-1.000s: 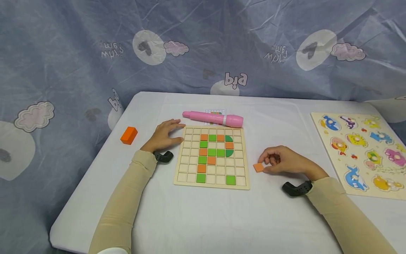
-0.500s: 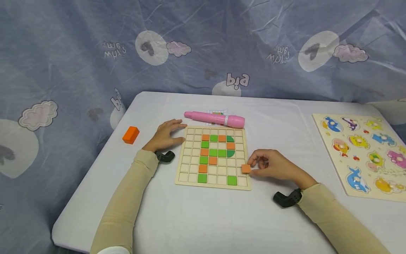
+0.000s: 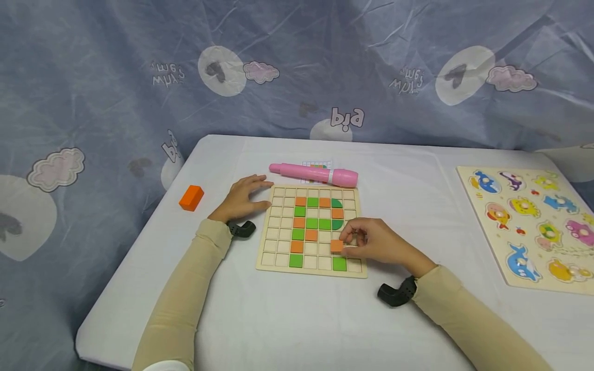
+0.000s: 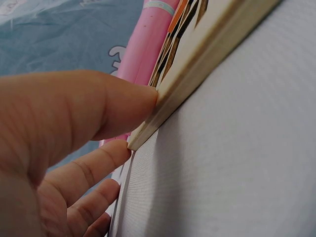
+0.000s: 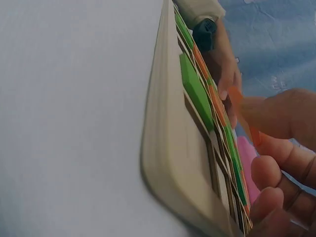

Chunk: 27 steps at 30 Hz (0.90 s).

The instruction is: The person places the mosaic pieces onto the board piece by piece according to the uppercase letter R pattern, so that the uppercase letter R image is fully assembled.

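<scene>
A wooden grid board (image 3: 278, 270) lies on the white table, with orange and green square tiles and two dark green rounded tiles in some of its cells. My right hand (image 3: 373, 243) pinches an orange square tile (image 3: 336, 246) between thumb and finger, over the board's lower right part, just above a green tile (image 3: 340, 264). In the right wrist view the orange tile (image 5: 243, 114) shows edge-on between the fingertips. My left hand (image 3: 241, 198) rests at the board's upper left edge, fingers extended. In the left wrist view the thumb (image 4: 123, 106) touches the board's side.
A pink pen-shaped toy (image 3: 313, 174) lies behind the board, across a small printed grid card (image 3: 317, 164). An orange block (image 3: 192, 198) stands at the table's left. A wooden animal puzzle (image 3: 501, 257) lies at the right. A patterned curtain (image 3: 278, 31) hangs behind.
My right hand has carried the orange tile leftward, from the table beside the board to over its lower right cells. The left hand has stayed at the board's edge.
</scene>
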Motion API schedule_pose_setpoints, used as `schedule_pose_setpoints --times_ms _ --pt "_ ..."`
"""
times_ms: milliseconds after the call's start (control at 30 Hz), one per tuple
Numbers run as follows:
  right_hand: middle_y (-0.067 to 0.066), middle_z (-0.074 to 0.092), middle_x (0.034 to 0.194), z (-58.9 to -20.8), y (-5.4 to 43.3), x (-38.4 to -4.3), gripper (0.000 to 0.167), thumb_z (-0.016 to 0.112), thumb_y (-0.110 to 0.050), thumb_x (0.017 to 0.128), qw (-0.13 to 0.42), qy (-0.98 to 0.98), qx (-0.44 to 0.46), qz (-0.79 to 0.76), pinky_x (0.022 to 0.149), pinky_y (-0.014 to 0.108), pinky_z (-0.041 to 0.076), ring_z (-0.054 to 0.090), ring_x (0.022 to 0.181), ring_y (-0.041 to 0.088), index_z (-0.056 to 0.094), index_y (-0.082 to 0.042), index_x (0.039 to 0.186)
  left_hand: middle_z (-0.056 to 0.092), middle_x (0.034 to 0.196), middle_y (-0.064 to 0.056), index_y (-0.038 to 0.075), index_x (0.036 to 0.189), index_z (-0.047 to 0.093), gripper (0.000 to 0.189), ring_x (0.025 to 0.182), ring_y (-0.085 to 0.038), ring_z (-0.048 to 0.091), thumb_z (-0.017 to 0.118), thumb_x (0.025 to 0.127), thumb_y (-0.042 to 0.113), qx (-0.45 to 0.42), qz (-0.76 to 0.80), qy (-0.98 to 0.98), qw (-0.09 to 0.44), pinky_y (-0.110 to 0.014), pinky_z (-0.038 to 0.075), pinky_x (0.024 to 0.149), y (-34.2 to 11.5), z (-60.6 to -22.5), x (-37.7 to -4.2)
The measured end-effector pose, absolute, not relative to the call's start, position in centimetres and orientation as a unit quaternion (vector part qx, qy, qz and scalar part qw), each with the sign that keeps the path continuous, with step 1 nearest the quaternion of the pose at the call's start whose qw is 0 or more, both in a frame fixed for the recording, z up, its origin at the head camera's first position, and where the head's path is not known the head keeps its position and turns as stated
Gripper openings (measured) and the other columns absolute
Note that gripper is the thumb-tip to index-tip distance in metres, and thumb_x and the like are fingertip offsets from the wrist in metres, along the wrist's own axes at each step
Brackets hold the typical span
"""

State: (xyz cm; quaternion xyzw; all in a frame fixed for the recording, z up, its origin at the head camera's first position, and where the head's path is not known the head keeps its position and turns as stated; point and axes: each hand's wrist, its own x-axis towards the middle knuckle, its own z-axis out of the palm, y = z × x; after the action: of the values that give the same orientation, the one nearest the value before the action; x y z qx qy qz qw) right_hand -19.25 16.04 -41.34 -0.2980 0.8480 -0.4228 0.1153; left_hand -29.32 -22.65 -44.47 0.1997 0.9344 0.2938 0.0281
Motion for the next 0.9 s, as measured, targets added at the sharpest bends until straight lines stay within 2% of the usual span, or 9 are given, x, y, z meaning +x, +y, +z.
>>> schedule_pose_setpoints --times_ms 900 --pt "-0.004 0.063 0.084 -41.6 13.1 -19.5 0.018 0.09 -0.012 0.087 0.138 0.864 -0.293 -0.385 0.061 0.024 0.042 0.049 0.064 0.009 0.074 -0.009 0.095 0.043 0.169 -0.018 0.008 0.153 0.061 0.064 0.161 -0.041 0.027 0.074 0.095 0.031 0.2 0.301 0.932 0.023 -0.061 0.015 0.13 -22.6 -44.4 -29.2"
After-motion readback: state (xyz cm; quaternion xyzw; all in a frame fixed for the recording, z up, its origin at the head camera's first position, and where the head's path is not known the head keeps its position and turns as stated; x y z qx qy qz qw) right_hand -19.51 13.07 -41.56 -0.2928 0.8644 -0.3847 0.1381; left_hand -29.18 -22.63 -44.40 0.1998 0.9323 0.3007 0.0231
